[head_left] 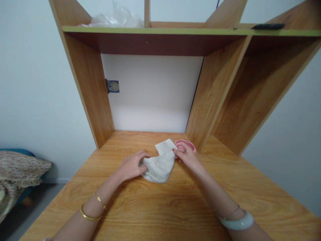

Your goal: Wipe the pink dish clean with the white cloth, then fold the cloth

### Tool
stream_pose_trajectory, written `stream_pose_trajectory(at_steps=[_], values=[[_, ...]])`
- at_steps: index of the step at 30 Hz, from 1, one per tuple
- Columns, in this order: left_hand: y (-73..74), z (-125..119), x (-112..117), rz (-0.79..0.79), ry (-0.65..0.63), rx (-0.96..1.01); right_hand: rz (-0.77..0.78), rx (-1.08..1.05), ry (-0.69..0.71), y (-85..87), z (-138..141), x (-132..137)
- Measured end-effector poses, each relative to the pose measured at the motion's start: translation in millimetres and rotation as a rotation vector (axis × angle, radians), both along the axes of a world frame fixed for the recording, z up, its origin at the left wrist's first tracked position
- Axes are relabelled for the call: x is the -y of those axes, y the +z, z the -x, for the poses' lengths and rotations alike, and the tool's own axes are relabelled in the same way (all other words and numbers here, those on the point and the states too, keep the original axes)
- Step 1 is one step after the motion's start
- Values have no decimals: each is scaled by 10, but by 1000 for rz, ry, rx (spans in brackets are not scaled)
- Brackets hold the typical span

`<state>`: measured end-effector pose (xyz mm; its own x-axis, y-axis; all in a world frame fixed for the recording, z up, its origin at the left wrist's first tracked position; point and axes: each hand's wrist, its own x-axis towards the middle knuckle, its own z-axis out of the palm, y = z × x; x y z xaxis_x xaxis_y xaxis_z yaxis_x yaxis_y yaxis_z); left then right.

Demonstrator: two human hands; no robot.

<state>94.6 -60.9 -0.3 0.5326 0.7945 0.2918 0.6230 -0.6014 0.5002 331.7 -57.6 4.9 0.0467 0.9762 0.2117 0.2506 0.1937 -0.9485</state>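
Observation:
A white cloth (160,164) lies crumpled on the wooden desk (155,207), near its back. My left hand (131,165) pinches the cloth's left edge with curled fingers. My right hand (187,155) holds the cloth's right edge between thumb and fingers. Just behind the right hand, a small pink round dish (186,144) rests on the desk, partly hidden by the fingers and the cloth's upper corner.
A wooden hutch rises at the desk's back: side panels (92,97), a divider (213,97) and a green-edged shelf (160,30) holding a plastic bag (115,18) and a dark flat object (268,26). A wall socket (112,86) sits behind. A bed with a blanket (17,170) is left.

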Motion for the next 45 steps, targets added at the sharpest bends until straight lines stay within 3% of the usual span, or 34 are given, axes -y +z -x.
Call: stream_pose_trajectory(at_steps=[5, 12, 18, 25, 30, 35, 45], values=[[5, 47, 21, 53, 60, -116, 26, -24, -30, 31, 20, 26], [-13, 85, -28, 104, 31, -8, 16, -17, -110, 92, 23, 44], [-11, 36, -56, -188, 170, -64, -19, -35, -154, 118, 17, 62], [74, 85, -64, -411, 394, -266, 14, -41, -127, -29, 51, -26], [99, 98, -49, -544, 429, -321, 32, 36, -86, -75, 55, -61], [113, 40, 30, -542, 348, -308, -2, 189, -123, -51, -40, -55], [105, -51, 109, -365, -108, -259, -92, 441, -241, 54, -65, 27]])
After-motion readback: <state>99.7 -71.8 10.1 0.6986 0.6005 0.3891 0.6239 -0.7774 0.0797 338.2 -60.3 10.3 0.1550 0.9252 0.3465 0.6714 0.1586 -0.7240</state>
